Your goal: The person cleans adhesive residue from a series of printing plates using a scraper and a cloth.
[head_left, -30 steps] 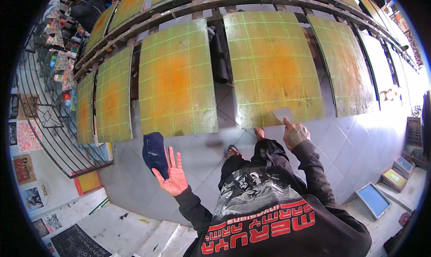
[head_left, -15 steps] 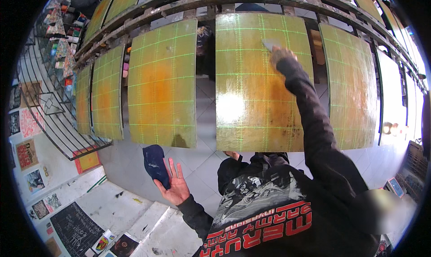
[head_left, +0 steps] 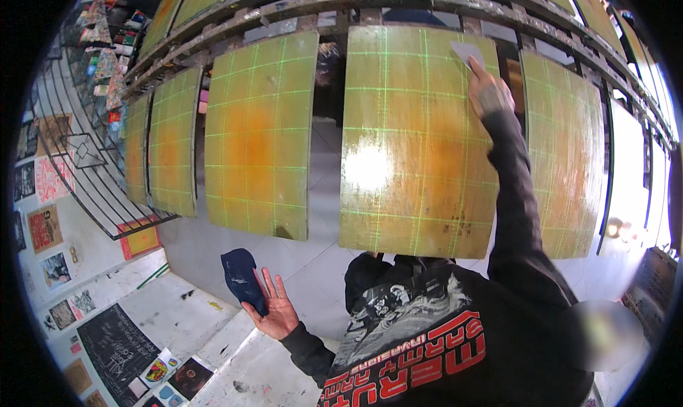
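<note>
A green-yellow board with an orange tint and bright green grid lines lies in front of me. Over its far right part, my right hand pinches a flat grey scraper whose blade meets the surface. My left hand is off to the lower left, palm up with fingers spread. Between its thumb and fingers sits a dark blue, rounded, floppy-looking piece with pale smears; its exact kind I cannot make out.
Similar boards stand in a row to the left, and another board is close on the right. Dark metal rails run behind them. A white ledge with stains, a black metal rack and bottles are on the left.
My right hand has carried the scraper rightward and slightly farther away across the board. The left hand keeps its hold on the blue piece, nearly still. The whole view has shifted slightly.
</note>
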Action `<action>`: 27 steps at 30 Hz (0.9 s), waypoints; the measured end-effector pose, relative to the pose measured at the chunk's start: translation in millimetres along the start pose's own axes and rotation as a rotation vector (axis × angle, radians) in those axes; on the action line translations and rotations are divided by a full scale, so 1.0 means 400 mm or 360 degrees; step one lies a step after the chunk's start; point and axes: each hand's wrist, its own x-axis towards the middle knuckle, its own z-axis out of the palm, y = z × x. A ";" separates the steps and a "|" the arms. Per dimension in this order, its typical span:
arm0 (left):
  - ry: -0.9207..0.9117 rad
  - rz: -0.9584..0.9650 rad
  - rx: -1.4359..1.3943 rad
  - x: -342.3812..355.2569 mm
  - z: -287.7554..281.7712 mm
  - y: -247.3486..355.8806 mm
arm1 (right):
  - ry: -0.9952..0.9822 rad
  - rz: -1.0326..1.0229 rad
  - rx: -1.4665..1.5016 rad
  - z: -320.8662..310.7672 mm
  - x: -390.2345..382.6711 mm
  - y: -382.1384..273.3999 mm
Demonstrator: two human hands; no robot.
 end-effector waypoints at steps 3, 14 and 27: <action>-0.0010 -0.0094 0.0040 0.024 -0.008 -0.010 | 0.0083 0.0227 0.0371 -0.061 -0.308 -0.018; -0.0535 -0.0698 0.0016 0.202 0.179 -0.191 | -0.0468 0.0666 0.0562 -0.188 -0.930 -0.153; -0.0327 -0.0630 0.0066 0.185 0.152 -0.141 | -0.1074 0.0794 0.0409 -0.118 -0.922 -0.160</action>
